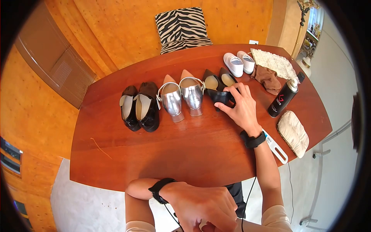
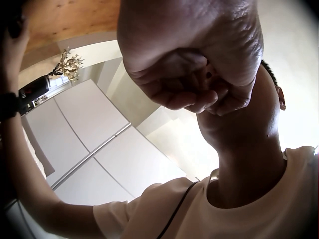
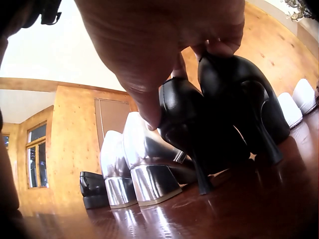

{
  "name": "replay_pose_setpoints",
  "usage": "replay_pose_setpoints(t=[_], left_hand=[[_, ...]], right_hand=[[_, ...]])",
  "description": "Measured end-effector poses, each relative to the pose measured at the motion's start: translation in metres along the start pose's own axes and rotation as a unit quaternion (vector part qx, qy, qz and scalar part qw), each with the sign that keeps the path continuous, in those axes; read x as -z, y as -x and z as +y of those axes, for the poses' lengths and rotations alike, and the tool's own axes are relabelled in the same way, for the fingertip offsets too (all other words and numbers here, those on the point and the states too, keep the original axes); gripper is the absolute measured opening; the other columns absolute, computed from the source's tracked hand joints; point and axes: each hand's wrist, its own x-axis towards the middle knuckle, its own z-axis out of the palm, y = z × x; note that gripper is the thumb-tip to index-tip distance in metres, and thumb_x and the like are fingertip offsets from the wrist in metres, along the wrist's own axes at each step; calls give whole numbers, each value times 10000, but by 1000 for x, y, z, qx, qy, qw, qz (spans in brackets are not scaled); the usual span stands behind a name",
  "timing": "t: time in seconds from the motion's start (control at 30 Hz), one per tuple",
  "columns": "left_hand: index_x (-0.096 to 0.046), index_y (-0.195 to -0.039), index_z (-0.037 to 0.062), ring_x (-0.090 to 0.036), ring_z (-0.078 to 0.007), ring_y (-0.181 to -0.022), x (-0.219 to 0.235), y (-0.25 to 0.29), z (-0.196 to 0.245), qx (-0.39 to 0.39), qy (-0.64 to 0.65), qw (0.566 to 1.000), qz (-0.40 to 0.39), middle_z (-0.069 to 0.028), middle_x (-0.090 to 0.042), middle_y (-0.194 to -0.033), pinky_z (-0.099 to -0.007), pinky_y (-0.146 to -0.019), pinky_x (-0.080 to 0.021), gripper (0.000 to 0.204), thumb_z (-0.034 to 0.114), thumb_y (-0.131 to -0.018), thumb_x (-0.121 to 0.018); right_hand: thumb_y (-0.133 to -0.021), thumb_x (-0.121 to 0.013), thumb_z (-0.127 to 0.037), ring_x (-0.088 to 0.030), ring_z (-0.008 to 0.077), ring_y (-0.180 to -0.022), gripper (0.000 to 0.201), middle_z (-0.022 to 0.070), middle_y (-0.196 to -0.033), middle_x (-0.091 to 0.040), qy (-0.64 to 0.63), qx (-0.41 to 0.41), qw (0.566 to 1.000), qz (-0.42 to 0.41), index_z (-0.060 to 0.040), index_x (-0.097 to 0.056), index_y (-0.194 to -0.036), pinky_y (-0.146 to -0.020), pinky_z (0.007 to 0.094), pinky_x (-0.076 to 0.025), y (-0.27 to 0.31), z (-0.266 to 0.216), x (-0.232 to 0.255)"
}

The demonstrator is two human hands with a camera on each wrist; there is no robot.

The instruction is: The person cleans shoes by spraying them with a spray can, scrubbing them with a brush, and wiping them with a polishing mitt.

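Observation:
My right hand point(image 1: 244, 108) grips the backs of a pair of black high-heeled shoes point(image 1: 217, 96), thumb on the left shoe and fingers over the right one. In the right wrist view both slim heels point(image 3: 202, 172) point down at the tabletop. Pointed toes face away, and tan insoles show inside. My left hand point(image 1: 205, 207) is raised above the table's near edge, close to the body. Seen from the left wrist, this hand point(image 2: 194, 55) has curled fingers in front of the chin, with nothing visible in them.
Left of the heels stand silver slingbacks point(image 1: 181, 96) and black loafers point(image 1: 140, 106). White shoes point(image 1: 237, 63) sit farther back. Rightward are a brown cloth point(image 1: 267, 79), a cream textured cloth point(image 1: 273, 62), a black spray can point(image 1: 284, 98), a beige pad point(image 1: 293, 133) and a white-handled tool point(image 1: 276, 147).

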Motion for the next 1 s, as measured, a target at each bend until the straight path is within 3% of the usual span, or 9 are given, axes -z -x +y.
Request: replay_pose_setpoints(t=[0.33,0.4,0.53,0.6,1.0], left_hand=[[-720,-967,-6,-557,-199,-542,-1,1,-3,-18,69,997,10,-23,-583,-665,-331,-503,-383,393,381,-930,-780],[-718,-962,-10,-552,-207,-537,6,-5,5,14,43,998,-46,-27,-574,-658,-335,-499,-382,397,381,-933,-776],[-715,-954,-16,-549,-214,-534,2,-4,5,8,47,998,-42,-32,-568,-653,-342,-499,-383,398,376,-931,-778],[-710,-943,-18,-552,-221,-535,-6,2,1,-6,61,998,12,-35,-564,-650,-345,-500,-387,395,370,-928,-782],[-704,-920,7,-568,-223,-551,-4,2,-2,-14,28,1000,1,-35,-588,-671,-342,-502,-388,395,391,-910,-796]], right_hand=[[-757,-878,-358,-579,291,-1036,465,52,-1100,-594,1,0,1000,3,-128,-695,-1117,-746,427,-560,0,-1,1],[-767,-873,-372,-571,288,-1040,477,58,-1096,-584,-1,0,1000,0,-109,-687,-1118,-751,423,-551,0,-1,0],[-778,-868,-386,-563,287,-1045,492,64,-1095,-574,2,-2,1000,-5,-89,-679,-1121,-752,418,-542,0,-2,2],[-779,-867,-385,-563,288,-1048,491,65,-1098,-575,4,-4,1000,-7,-89,-679,-1122,-753,418,-542,1,-2,2],[-771,-866,-361,-579,291,-1048,475,60,-1110,-589,10,1,1000,-3,-123,-689,-1142,-755,423,-563,1,-2,1]])
